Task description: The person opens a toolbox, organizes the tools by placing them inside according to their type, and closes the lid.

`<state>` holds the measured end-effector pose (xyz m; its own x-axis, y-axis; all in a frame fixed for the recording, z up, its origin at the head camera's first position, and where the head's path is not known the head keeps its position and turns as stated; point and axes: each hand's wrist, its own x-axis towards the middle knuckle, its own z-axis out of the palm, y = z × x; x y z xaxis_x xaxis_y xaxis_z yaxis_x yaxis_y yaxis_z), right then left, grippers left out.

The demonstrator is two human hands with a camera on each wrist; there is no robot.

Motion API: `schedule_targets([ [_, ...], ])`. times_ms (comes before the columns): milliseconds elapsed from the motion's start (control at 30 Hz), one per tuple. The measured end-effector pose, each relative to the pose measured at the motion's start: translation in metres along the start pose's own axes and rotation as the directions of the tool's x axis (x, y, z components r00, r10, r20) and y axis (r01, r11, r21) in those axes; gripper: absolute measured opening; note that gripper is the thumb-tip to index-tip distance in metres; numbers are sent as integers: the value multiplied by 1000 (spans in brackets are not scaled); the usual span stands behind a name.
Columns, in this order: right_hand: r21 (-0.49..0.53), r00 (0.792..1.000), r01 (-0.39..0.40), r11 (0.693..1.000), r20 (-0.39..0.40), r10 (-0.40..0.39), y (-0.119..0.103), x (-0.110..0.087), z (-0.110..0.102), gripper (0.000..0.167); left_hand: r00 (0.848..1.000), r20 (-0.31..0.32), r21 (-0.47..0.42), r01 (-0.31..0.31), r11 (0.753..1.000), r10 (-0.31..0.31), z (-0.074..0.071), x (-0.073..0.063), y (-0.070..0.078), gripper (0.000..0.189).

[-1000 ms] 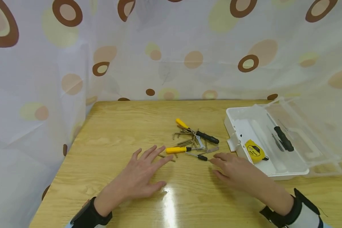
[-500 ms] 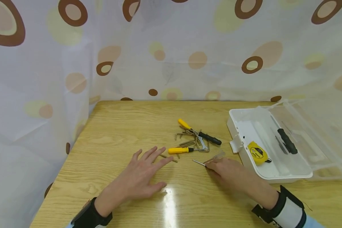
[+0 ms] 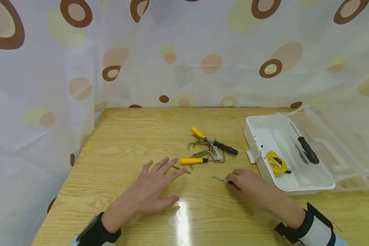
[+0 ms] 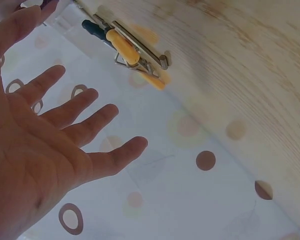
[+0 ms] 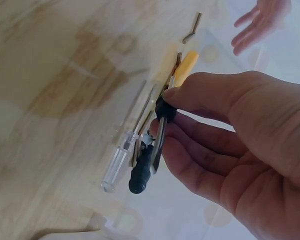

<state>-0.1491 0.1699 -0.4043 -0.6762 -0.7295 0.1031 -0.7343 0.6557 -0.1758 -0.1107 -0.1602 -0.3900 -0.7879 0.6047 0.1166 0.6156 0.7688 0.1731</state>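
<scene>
My right hand (image 3: 247,182) pinches a slim tool with a short black grip (image 5: 165,109) and metal at both ends, between thumb and fingertips. Beside it in the right wrist view is a clear-handled screwdriver (image 5: 116,167); whether the fingers touch it I cannot tell. My left hand (image 3: 150,191) is spread over the table, fingers apart, near a hex key (image 3: 181,169). Beyond both hands lies a pile with a yellow-handled screwdriver (image 3: 193,161), another yellow handle (image 3: 197,132), a black-handled screwdriver (image 3: 226,148), a wrench (image 3: 217,153) and several hex keys (image 3: 200,153).
At the right stands a white toolbox (image 3: 290,189) with its clear lid (image 3: 344,147) folded back. Inside are a yellow tape measure (image 3: 276,163) and a black-handled tool (image 3: 308,150). A patterned curtain (image 3: 184,44) hangs behind the wooden table (image 3: 126,136).
My right hand has moved in, closed on the black-gripped tool and then shifted slightly right with it. The clear-handled screwdriver no longer shows in the head view. My left hand has stayed put.
</scene>
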Motion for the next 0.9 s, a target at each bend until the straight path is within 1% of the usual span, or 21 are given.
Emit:
schedule_targets([
  [100, -12, 1000, -3, 1000, -25, 3, -1, 0, -4, 16, 1000, 5, -7, 10, 1000, -10, 1, 0, 0, 72],
  [300, -43, 996, 9, 999, -92, -13, -2, -1, -8, 20, 1000, -3, 16, 8, 1000, -8, 3, -1, 0, 73],
  [467, -71, 987, -2, 997, -160, -9, -2, -4, -13, 21, 1000, 4, -15, 11, 1000, -11, 2, 0, 0, 73],
  [567, -71, 978, 7, 997, -206, -21, -1, -6, -17, 24, 1000, 6, -23, 10, 1000, -10, 2, 1, 0, 73],
  [700, -87, 959, 39, 996, -276, -61, 2, -8, -20, 26, 1000, 3, -9, 10, 1000, -10, 3, 1, 0, 73],
  [867, -120, 937, 47, 992, -338, -85, 8, -12, -25, 28, 1000, -3, 9, 8, 1000, -8, 3, 1, 1, 74],
  [900, -127, 930, 52, 991, -355, -94, 10, -13, -26, 30, 1000, -2, 7, 7, 1000, -7, 3, 1, 1, 73],
])
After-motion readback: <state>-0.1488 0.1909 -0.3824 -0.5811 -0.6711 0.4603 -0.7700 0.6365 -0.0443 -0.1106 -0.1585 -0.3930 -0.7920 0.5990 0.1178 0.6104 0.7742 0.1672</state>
